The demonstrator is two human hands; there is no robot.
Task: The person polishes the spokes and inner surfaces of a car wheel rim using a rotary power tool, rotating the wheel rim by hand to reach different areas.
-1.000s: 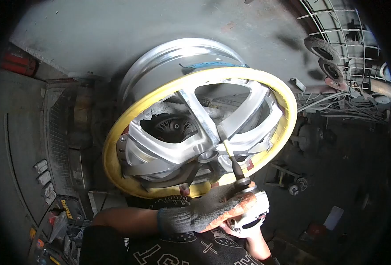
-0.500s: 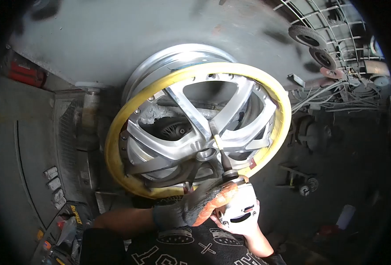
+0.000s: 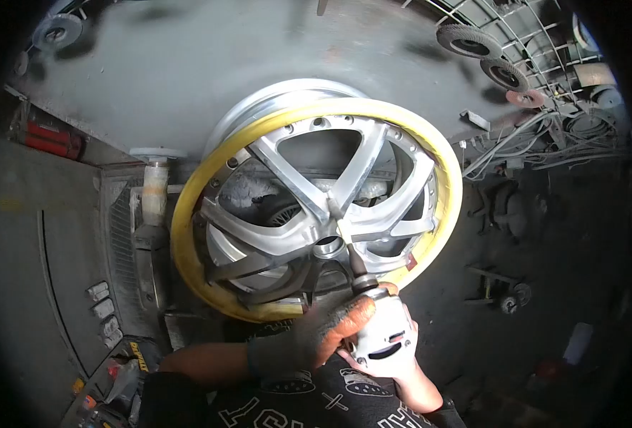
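Note:
A silver spoked wheel rim point(image 3: 359, 167) with yellow covering round its outer lip point(image 3: 187, 214) stands tilted before me. My left hand point(image 3: 330, 332), in a grey and orange glove, is wrapped round the neck of a white power tool point(image 3: 381, 332). Bare, my right hand point(image 3: 401, 364) grips the tool's body from below and the right. The tool's narrow shaft point(image 3: 357, 262) points up and left, its tip over the spokes just above the hub hole point(image 3: 328, 246). Whether the tip touches the metal cannot be made out.
Grinding discs point(image 3: 469, 41) hang on a wire rack point(image 3: 537, 43) at upper right, above bundled cables point(image 3: 501, 153). A red object point(image 3: 52, 139) lies at far left. Lower left are small blocks point(image 3: 104, 308) and a tool box point(image 3: 141, 357). A small wheeled frame point(image 3: 487, 285) stands right.
The view has turned, so the rim appears more upright. Both hands and the tool have shifted left in view, with the shaft's tip still over the spokes near the hub.

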